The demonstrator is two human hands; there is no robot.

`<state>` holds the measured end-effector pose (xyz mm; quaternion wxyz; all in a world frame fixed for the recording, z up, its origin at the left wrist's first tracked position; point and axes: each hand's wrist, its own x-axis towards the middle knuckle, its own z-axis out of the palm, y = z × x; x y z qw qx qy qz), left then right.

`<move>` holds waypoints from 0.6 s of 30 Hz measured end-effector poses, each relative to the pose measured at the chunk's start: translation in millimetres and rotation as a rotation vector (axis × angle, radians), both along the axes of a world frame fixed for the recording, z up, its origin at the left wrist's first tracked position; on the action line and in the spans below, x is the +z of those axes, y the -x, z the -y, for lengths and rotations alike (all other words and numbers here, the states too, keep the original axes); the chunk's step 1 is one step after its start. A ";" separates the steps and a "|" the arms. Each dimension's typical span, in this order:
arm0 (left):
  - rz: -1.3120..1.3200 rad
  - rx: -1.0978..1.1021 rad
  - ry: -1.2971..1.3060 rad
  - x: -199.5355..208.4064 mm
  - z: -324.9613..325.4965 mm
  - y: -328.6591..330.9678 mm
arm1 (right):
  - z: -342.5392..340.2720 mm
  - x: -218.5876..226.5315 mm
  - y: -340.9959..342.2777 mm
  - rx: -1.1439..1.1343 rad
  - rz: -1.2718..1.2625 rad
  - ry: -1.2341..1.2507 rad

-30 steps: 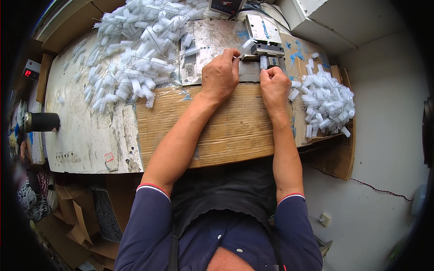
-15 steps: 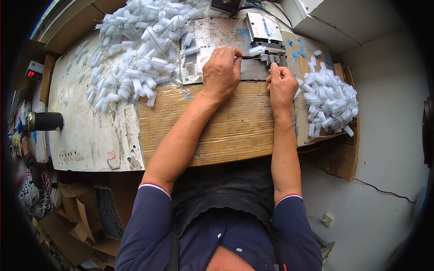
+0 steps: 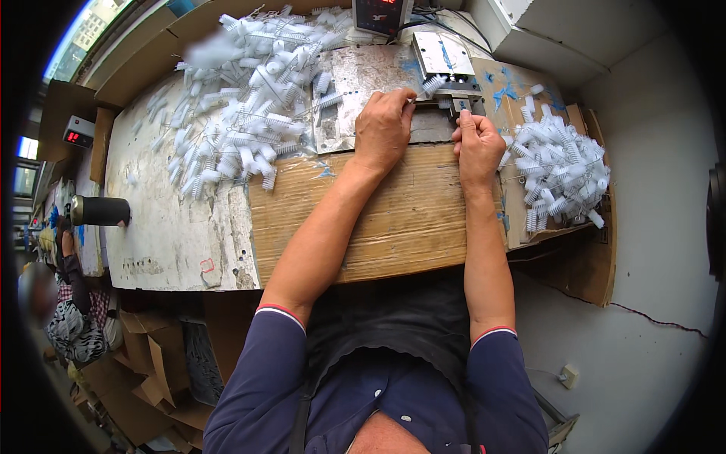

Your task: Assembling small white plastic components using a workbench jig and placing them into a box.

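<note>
My left hand is closed in a pinch over the metal plate, at the thin wire end of a small white bristle brush. The brush's bristle end lies against a small metal fixture with a pale block behind it. My right hand is just in front of that fixture. Its thumb and forefinger are pressed together at the small dark block on the fixture's near side; whatever lies between them is hidden.
A large heap of white wire brushes covers the bench's left back. A smaller brush pile lies at right. Cardboard covers the near bench edge. A black cylinder stands at left, a digital display box at the back. Another person sits far left.
The whole view has shifted, so the bench appears slightly lower and further right. Both hands keep nearly the same places at the fixture, and the brush lies almost as before.
</note>
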<state>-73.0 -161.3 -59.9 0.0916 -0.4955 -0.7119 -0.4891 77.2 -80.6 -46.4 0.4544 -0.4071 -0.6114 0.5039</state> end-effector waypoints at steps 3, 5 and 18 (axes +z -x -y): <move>-0.031 0.041 0.012 -12.0 16.1 19.7 | -2.4 -20.1 16.7 0.103 0.022 0.080; -0.056 0.001 -0.047 -29.4 1.8 10.4 | -27.4 -62.6 -0.6 0.162 -0.136 -0.037; -0.327 0.337 -0.013 -38.8 -12.3 -15.9 | -51.2 -65.1 -3.3 0.061 0.116 -0.130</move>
